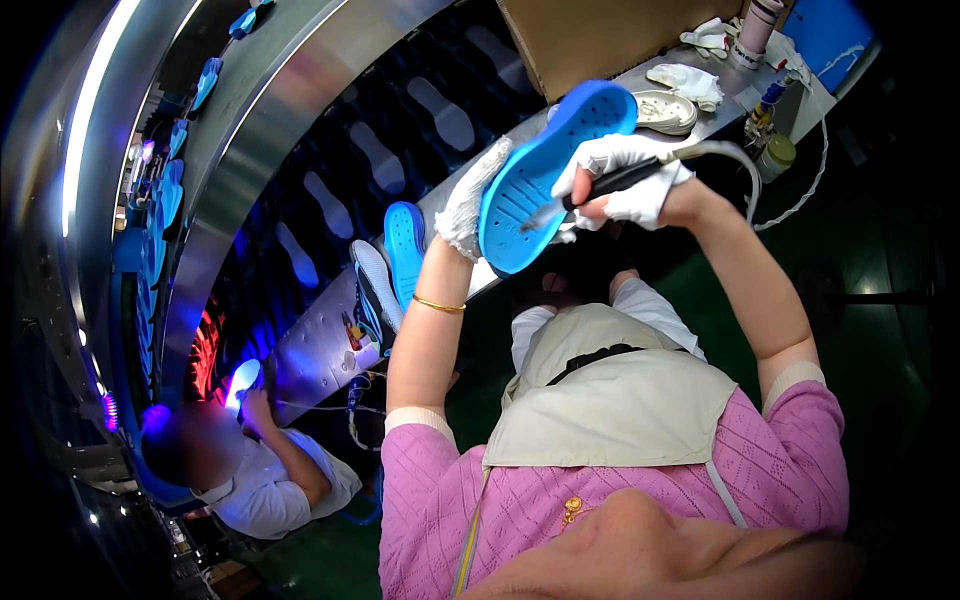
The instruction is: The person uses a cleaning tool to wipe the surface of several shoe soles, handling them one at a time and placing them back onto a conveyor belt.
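Note:
My left hand (472, 208), in a white knit glove, grips a bright blue shoe sole (548, 150) by its left edge, tilted with its grooved and dotted face up. My right hand (612, 158), also in white glove fabric with bare fingertips, is closed round the black handle of a brush (628, 179). The brush's pale bristles meet the lower part of the sole. A white tube (735, 155) runs from the handle's back end. Another blue sole (403, 245) and a grey-and-black shoe (374, 283) lie left of my left forearm.
A metal ledge (312, 352) runs beside a dark conveyor with sole shapes (440, 112). At the back right are a cream shoe (665, 113), white gloves (708, 38), a pink bottle (758, 28) and a lidded jar (776, 157). At left, another person (265, 470) holds a glowing sole (243, 380).

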Demonstrator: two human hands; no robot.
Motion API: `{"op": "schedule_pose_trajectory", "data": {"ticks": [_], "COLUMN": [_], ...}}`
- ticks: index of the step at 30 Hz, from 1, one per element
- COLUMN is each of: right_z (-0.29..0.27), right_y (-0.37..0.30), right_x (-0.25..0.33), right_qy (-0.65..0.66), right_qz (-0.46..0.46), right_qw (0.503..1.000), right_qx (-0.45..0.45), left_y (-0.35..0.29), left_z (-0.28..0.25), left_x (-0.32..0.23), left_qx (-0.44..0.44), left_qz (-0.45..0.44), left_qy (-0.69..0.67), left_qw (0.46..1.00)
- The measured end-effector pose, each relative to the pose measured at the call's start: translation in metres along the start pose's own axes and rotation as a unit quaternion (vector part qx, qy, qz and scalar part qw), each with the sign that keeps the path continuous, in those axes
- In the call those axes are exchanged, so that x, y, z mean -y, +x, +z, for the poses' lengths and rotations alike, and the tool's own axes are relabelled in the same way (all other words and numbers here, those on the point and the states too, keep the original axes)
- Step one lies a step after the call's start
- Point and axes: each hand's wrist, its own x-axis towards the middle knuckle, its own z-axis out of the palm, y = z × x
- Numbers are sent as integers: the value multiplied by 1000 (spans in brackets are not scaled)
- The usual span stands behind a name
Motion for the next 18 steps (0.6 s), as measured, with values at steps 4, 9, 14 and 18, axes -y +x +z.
{"op": "schedule_pose_trajectory", "data": {"ticks": [4,9,14,18], "right_z": [44,64,54,63], "right_y": [-3,-14,1,4], "right_x": [-23,-26,-12,-11], "right_qy": [-197,-124,-146,-293], "right_qz": [-207,-194,-224,-330], "right_qw": [949,973,943,889], "right_qx": [-132,-36,-197,-123], "left_y": [1,-2,-1,2], "left_z": [3,-7,-14,-14], "left_x": [19,45,61,64], "left_qx": [100,140,68,162], "left_qz": [98,158,183,189], "left_qy": [-167,-234,-237,-263], "left_qw": [976,949,952,932]}}
